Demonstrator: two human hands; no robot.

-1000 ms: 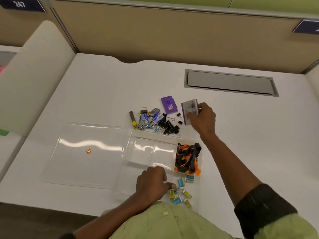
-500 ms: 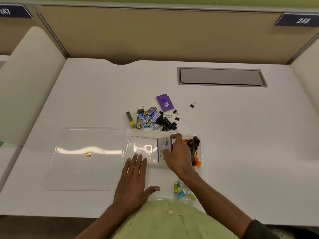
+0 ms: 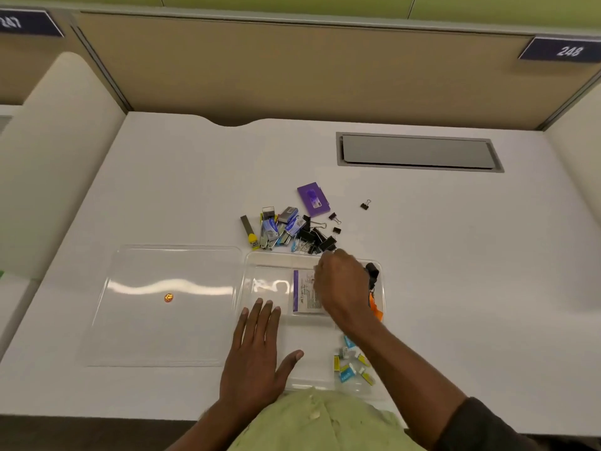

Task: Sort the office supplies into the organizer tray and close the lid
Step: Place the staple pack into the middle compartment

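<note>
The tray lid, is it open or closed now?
Open. The clear lid lies flat on the desk, left of the tray.

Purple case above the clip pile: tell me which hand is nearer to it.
Right. The right hand is just below the purple case, past the clips; the left hand lies flat farther down on the tray.

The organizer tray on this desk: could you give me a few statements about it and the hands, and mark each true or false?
1. The clear lid lies open to the left of the organizer tray. True.
2. The left hand grips a binder clip. False: it rests flat and open on the tray.
3. A purple-edged packet lies in a tray compartment by the right hand. True.
4. The purple box is already in the tray. False: it lies on the desk beyond it.
5. Every binder clip is sorted. False: one stray binder clip lies alone on the desk.
</note>
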